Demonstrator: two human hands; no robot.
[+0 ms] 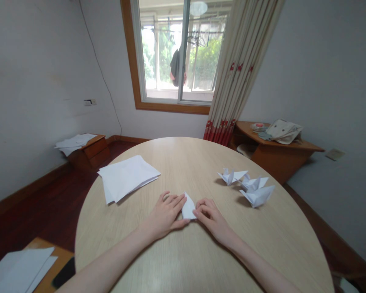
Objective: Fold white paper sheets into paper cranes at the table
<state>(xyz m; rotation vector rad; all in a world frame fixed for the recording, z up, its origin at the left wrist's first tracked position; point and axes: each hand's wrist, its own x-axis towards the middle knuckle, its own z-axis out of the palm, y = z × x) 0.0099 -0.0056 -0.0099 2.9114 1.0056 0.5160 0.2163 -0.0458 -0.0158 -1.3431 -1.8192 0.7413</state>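
Observation:
A small folded piece of white paper [188,207], with one curved-looking slanted side, lies on the table in front of me. My left hand [168,212] rests beside it with fingers stretched out. Its fingertips press the upper left edge, and its thumb touches the bottom edge. At the lower right corner, my right hand [211,217] pinches the paper between thumb and curled fingers. Off to the right stand several folded paper cranes [258,196], close together. On the left side of the table lies a loose stack of white paper sheets [129,176].
The round wooden table [183,156] has a curved edge. More paper sheets [21,268] and a dark flat object [64,273] sit on a low surface at lower left. Behind stand a small cabinet [94,152] and a corner shelf [280,152] bearing a cloth bag [283,131].

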